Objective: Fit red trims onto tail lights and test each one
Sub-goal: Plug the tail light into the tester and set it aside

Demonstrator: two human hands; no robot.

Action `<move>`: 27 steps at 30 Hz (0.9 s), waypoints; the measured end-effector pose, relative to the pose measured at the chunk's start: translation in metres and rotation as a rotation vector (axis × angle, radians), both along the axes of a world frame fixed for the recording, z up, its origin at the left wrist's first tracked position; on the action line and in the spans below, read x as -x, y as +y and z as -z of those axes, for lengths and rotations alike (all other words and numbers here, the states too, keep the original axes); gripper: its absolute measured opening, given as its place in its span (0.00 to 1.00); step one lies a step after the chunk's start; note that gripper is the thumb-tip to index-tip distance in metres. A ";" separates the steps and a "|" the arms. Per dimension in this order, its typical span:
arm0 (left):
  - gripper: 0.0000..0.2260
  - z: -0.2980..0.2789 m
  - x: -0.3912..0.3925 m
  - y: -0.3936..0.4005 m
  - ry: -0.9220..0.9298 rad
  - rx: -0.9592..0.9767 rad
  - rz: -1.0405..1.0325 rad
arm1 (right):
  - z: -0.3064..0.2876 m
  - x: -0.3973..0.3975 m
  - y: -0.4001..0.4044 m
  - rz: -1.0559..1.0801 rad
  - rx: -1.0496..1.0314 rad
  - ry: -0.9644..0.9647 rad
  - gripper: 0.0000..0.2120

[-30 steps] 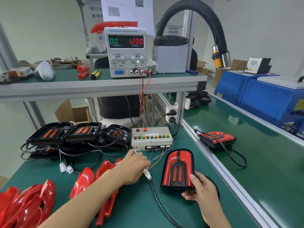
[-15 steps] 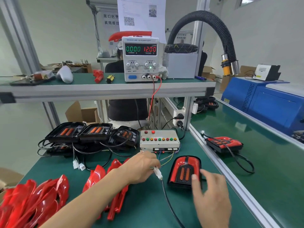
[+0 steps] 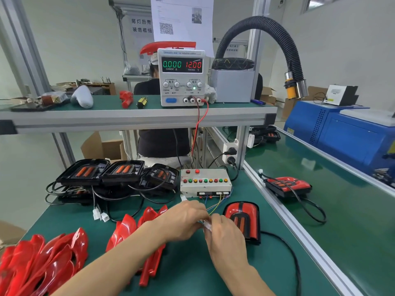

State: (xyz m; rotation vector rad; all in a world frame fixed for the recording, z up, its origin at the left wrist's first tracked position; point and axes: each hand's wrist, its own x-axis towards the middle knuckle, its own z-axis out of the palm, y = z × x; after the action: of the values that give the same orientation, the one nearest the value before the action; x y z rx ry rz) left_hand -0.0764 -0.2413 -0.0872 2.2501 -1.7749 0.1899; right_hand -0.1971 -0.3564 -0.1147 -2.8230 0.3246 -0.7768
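A black corrugated hose (image 3: pixel 275 35) arches over a grey box (image 3: pixel 233 85) on the shelf; a printed sheet (image 3: pixel 181 20) hangs behind. A blue machine (image 3: pixel 342 133) stands at right.

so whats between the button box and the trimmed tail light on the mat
In the head view, thin coloured wires run from the button box down across bare green mat toward the hands, just left of the trimmed tail light.

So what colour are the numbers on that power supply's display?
On the power supply, current reads green, voltage red; the head view shows it.
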 end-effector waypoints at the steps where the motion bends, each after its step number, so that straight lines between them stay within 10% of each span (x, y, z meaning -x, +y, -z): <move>1: 0.06 0.000 0.000 0.001 0.020 0.006 -0.001 | 0.002 -0.001 -0.001 0.003 -0.049 0.030 0.09; 27: 0.05 0.015 0.008 0.014 -0.152 -0.056 0.095 | 0.009 -0.005 -0.028 -0.192 -0.085 0.213 0.12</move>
State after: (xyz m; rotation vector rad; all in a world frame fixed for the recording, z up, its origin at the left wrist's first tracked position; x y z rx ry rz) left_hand -0.0845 -0.2271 -0.1020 2.2366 -1.9829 0.3036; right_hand -0.1925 -0.3843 -0.1237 -2.8070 0.1108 -0.4142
